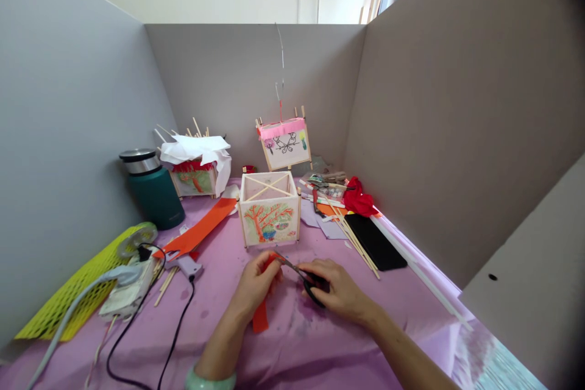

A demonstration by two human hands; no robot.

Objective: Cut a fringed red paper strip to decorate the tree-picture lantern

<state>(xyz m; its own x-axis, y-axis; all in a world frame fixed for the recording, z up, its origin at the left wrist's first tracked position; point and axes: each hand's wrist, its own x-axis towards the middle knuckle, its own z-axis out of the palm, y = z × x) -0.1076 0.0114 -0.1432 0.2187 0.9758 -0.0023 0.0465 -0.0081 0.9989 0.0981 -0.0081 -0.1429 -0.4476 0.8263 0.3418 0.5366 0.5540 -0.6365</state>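
My left hand (261, 277) pinches a strip of orange-red paper (260, 317), whose lower end hangs below the fingers toward the table. In my right hand (336, 287) is a pair of scissors (312, 294) with black handles, fingers through the loops. The blades point left and reach the strip's upper end at the left fingertips; whether they are closed on it is hard to make out. Just beyond both hands stands a box-shaped lantern (269, 222) of thin sticks and white panels, with a coloured tree drawing on its front and crossed sticks at its top.
A second lantern (286, 146) hangs from a wire behind. At left are a green bottle (155, 192), an orange sheet (205, 228), a glue gun (185, 266), a power strip (130, 289) and cables. At right lie a black phone (375, 242) and thin sticks (354, 237). Grey partitions enclose the table.
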